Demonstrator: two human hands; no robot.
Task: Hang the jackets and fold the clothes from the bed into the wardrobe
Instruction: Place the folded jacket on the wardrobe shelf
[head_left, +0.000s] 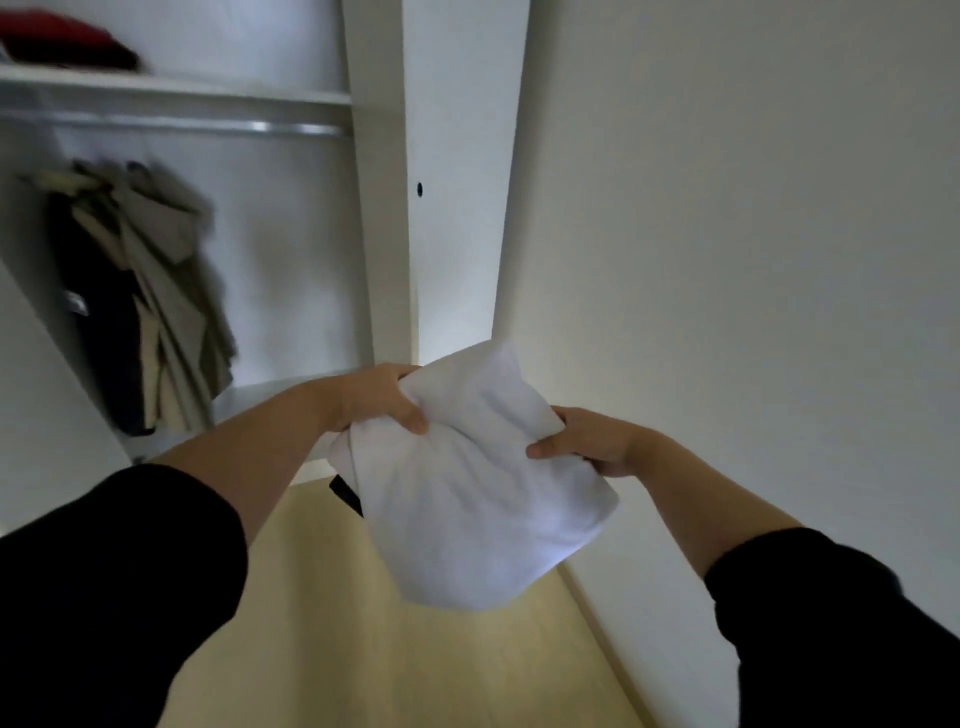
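Note:
A folded white garment (478, 488) hangs in the air between both my hands, in front of the open white wardrobe (384, 218). My left hand (382, 397) grips its upper left edge, thumb on top. My right hand (587, 441) pinches its right edge. A small dark tag (345, 493) sticks out under the garment's left side. Inside the wardrobe, beige and dark jackets (140, 291) hang from a metal rail (208, 126). A red folded item (67, 41) lies on the top shelf (182, 85).
A plain white wall (727, 234) stands to the right of the wardrobe, with a skirting board (608, 634) along its foot. Pale wooden floor (363, 623) runs below my arms. The wardrobe's bottom board (260, 395) lies just behind my left wrist.

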